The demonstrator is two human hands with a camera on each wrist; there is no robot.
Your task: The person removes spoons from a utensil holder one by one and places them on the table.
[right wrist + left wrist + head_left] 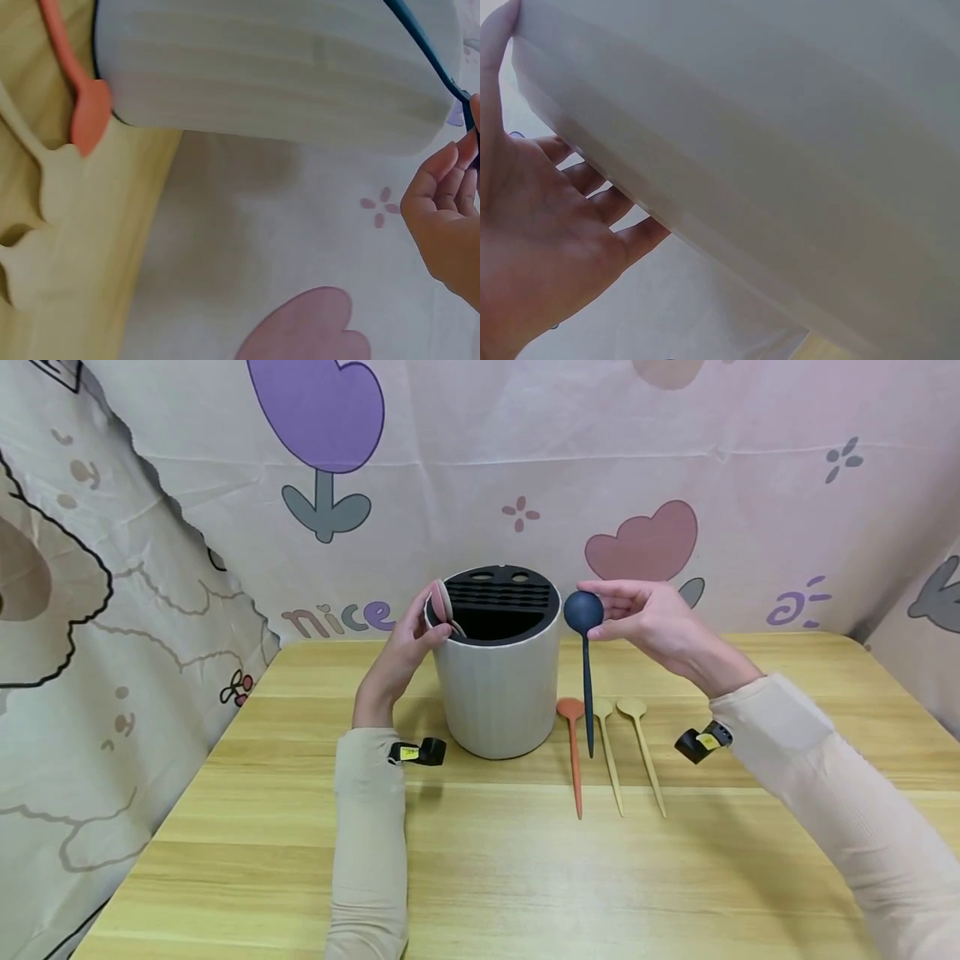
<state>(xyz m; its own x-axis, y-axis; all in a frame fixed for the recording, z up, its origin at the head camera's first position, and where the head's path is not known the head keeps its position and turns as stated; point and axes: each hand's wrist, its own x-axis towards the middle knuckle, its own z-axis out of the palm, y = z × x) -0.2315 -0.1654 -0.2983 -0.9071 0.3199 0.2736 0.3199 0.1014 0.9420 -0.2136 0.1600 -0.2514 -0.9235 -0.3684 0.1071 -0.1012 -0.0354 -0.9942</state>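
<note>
Right grip (647, 618) pinches the blue spoon (582, 613) by its head, handle down, just right of the holder (497, 697). Left grip (403, 647) clasps the holder's rim beside a pink spoon (442, 602). Apparent step: insertion. Advise raising the handle tip above the rim, keeping it vertical, then lowering through the wide opening.

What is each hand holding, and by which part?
The right hand holds a long-handled, dark blue ladle by its round head; the left hand grips the pale, ribbed, cylindrical container near its rim.
</note>
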